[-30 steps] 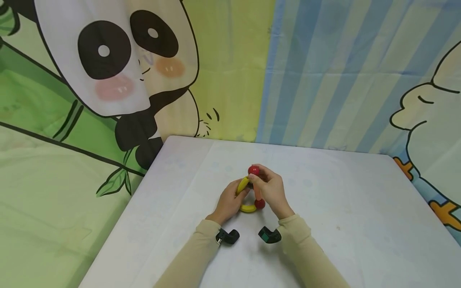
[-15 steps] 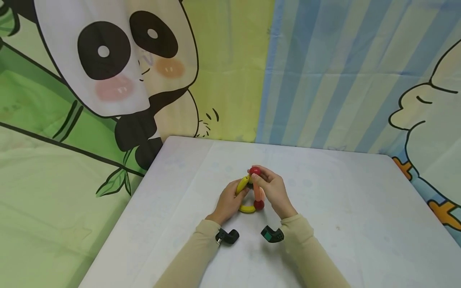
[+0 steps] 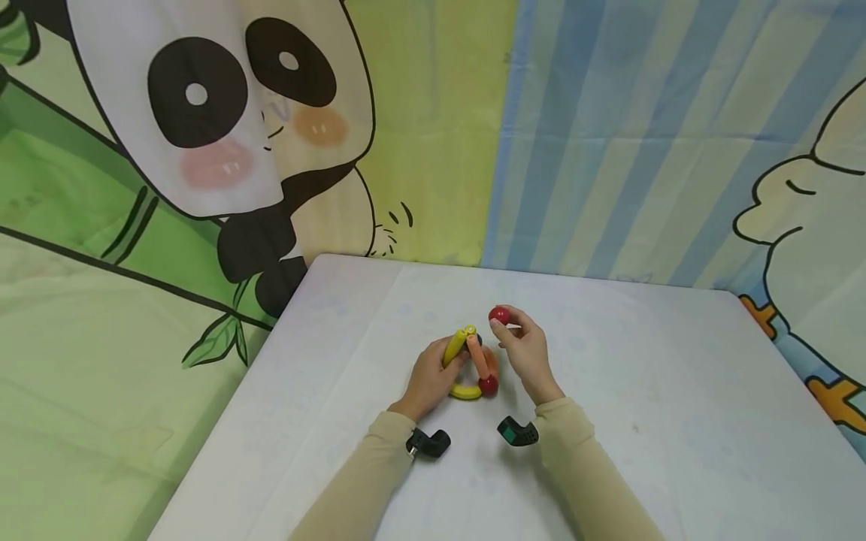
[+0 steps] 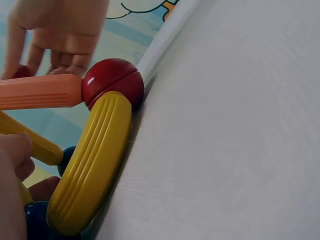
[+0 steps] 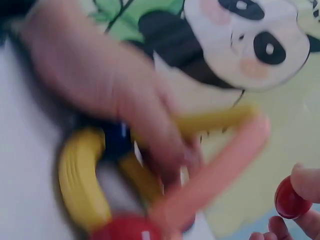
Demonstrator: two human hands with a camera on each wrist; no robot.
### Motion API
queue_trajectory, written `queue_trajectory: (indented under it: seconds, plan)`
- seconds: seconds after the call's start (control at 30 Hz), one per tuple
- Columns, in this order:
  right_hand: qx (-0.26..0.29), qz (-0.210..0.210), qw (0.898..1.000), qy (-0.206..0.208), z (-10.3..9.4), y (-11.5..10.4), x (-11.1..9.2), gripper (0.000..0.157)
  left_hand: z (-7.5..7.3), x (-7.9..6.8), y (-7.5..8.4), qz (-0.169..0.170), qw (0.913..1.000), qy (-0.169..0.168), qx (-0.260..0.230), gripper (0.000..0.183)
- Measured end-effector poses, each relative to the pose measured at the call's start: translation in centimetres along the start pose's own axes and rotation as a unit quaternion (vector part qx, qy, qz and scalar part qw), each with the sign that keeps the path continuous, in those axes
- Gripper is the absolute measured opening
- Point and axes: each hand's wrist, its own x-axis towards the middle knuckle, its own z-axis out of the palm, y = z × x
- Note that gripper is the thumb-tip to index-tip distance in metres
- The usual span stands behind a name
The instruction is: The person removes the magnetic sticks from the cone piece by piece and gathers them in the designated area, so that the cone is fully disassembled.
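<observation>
Right hand pinches red ball, gap to rod frame; left hand grips frame; table's far edge well beyond

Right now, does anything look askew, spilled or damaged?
No obvious spill or damage. The leaning yellow rod and orange rod look unjoined: bare upper ends, no connecting ball, while the right hand holds a red ball apart. A faint speck marks the white table.

The head view faced forward and down over the worktop; both wrist views shared the rod frame up close.
</observation>
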Motion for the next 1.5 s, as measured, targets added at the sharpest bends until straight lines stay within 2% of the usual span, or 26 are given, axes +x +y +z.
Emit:
queue_trajectory:
  seconds: [0.1,0.3,0.47,0.73,0.9,1.3,1.4,1.5]
  plan:
    - [-0.034,-0.007,0.999,0.017,-1.2,1.1,1.6,0.041,-0.1,0.2,-0.1,0.006,0.9998,0.015,0.011,0.032]
    - [-0.101,-0.003,0.995,0.013,-3.5,3.5,4.4,0.045,-0.1,0.2,-0.4,0.002,0.9996,0.025,0.015,0.03]
    - [-0.124,0.015,0.992,0.011,-4.3,4.7,5.7,0.044,0.0,-0.1,-0.4,-0.003,0.9996,0.025,0.011,0.028]
    - [-0.156,0.02,0.987,0.016,-4.7,6.2,7.2,0.047,0.3,-0.3,-0.7,0.007,0.9997,0.022,0.009,0.024]
    - [-0.176,0.005,0.984,0.016,-4.7,6.9,8.0,0.048,0.3,-0.2,-0.8,0.005,0.9997,0.023,0.012,0.028]
    - [-0.285,-0.027,0.958,0.015,-3.6,7.3,8.8,0.049,0.3,-0.3,-0.5,0.0,0.9998,0.022,0.004,0.032]
    - [-0.299,-0.034,0.953,0.024,-3.3,7.4,8.9,0.05,0.2,-0.2,-0.6,0.001,0.9997,0.023,0.005,0.032]
    - [-0.299,-0.031,0.953,0.032,-3.0,7.4,8.8,0.05,0.2,-0.2,-0.6,0.001,0.9997,0.023,0.007,0.032]
